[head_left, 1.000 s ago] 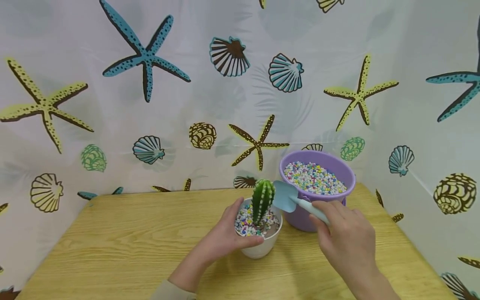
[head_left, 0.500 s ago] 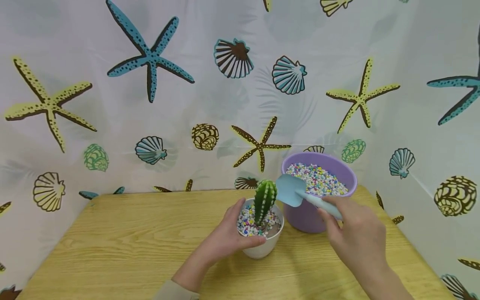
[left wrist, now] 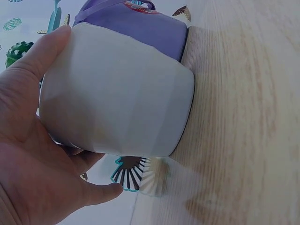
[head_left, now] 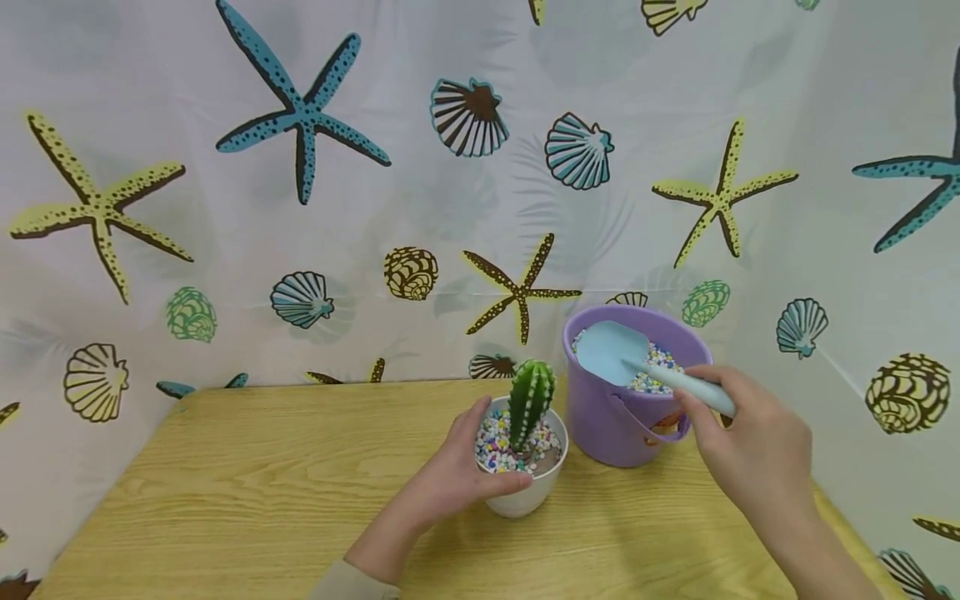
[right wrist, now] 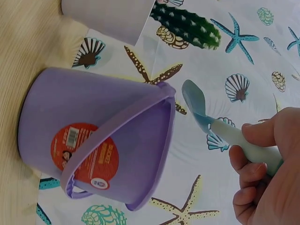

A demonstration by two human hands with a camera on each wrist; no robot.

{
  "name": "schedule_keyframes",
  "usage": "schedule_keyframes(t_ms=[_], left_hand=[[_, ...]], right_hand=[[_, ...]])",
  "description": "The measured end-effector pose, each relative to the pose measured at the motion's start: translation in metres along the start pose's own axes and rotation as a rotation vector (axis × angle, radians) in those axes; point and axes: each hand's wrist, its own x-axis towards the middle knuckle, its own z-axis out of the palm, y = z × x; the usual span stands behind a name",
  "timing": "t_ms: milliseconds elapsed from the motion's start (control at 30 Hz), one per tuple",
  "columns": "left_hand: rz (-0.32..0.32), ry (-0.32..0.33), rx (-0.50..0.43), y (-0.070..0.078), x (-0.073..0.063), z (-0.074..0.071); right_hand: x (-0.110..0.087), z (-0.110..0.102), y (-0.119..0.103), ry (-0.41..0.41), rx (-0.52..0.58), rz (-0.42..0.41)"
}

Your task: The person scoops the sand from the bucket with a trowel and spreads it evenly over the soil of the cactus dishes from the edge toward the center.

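Note:
A light blue toy shovel (head_left: 613, 354) is held by its pale handle in my right hand (head_left: 757, 442); its blade hangs above the purple bucket (head_left: 611, 425). Small multicoloured pebbles (head_left: 663, 364) lie inside the bucket, partly hidden behind the blade. My left hand (head_left: 457, 471) grips the near left side of a white pot (head_left: 521, 502), thumb across the front and fingers round the far side. A green cactus (head_left: 531, 404) stands in the pot among colourful pebbles (head_left: 495, 442), with a brownish patch bare at the right. In the right wrist view, the shovel blade (right wrist: 193, 96) is just off the bucket's rim.
Both containers stand on a wooden table (head_left: 285, 483), the bucket right behind the pot on its right. The bucket's handle (right wrist: 126, 119) hangs down its front, over a red label (right wrist: 105, 159). A white cloth (head_left: 360, 208) printed with starfish and shells surrounds the table's back and sides.
My right hand has moved right, carrying the shovel from beside the cactus to over the bucket. The left hand has kept its grip on the pot, which stands where it was.

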Motion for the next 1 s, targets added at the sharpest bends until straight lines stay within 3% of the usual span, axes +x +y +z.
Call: schedule_keyframes(t_ms=[200,467,1000], left_hand=[[-0.002,-0.005,0.000,0.001,0.000,0.000],[0.003,0.004,-0.006,0.001,-0.001,0.000],[0.004,-0.002,-0.007,0.001,0.000,0.000]], right_hand=[[0.008,-0.007,0.011,-0.070,-0.017,0.053],[0.020,-0.012,0.027,-0.230,-0.043,0.136],[0.041,-0.017,0.043,-0.433,-0.067,0.209]])
